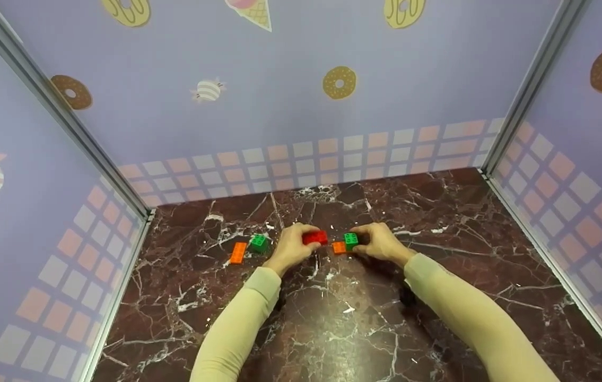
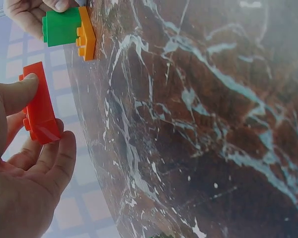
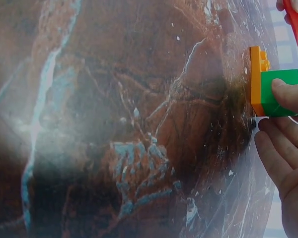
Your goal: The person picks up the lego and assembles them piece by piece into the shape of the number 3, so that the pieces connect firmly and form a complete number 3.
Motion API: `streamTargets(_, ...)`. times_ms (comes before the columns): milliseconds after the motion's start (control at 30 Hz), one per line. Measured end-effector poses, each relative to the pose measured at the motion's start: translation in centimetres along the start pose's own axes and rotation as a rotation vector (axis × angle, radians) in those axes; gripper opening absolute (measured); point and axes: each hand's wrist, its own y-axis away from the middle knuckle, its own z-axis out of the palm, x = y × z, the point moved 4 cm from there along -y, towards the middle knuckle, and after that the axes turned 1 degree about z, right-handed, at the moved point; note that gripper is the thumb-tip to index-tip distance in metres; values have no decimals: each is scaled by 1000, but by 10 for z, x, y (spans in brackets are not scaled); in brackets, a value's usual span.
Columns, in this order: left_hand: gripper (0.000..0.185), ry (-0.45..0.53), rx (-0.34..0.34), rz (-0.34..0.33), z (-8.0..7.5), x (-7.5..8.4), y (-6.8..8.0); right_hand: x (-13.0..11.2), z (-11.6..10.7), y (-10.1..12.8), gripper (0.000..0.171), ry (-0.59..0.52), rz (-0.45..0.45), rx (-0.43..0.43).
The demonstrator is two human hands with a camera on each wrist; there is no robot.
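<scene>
My left hand pinches a red toy building brick between thumb and fingers. In the left wrist view the red brick appears lifted off the tabletop, its studs turned away from the marble. Just to the right, my right hand grips a green brick by its sides. That green brick sits on one end of a flat orange brick; bare orange studs show beside it, on the side toward the red brick. The orange piece rests on or very close to the tabletop.
Left of my left hand, another green brick and a long flat orange brick lie on the dark red marble-patterned table. Purple printed panels wall the table at the back and both sides.
</scene>
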Motion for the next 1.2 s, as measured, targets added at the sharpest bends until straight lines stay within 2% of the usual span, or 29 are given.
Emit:
streamTargets(167,39,0,5,21,2,6,-2,-1,-2,0,52,-8,11,0)
streamTargets(400,35,9,15,44,6,15,-7,-1,-6,0,49,-17,-28,13)
streamTargets(633,34,6,14,76,12,24,-12,1,-6,1,51,-88,-3,-6)
streamTargets(867,35,-13,-9,92,20,31,-16,0,-9,3,56,-48,-18,16)
streamTargets(1067,33,-10,-16,113,25,39,-20,0,-15,3,59,-97,-18,38)
streamTargets(1200,35,-17,-29,104,29,43,-22,-2,-19,2,60,-113,-34,49)
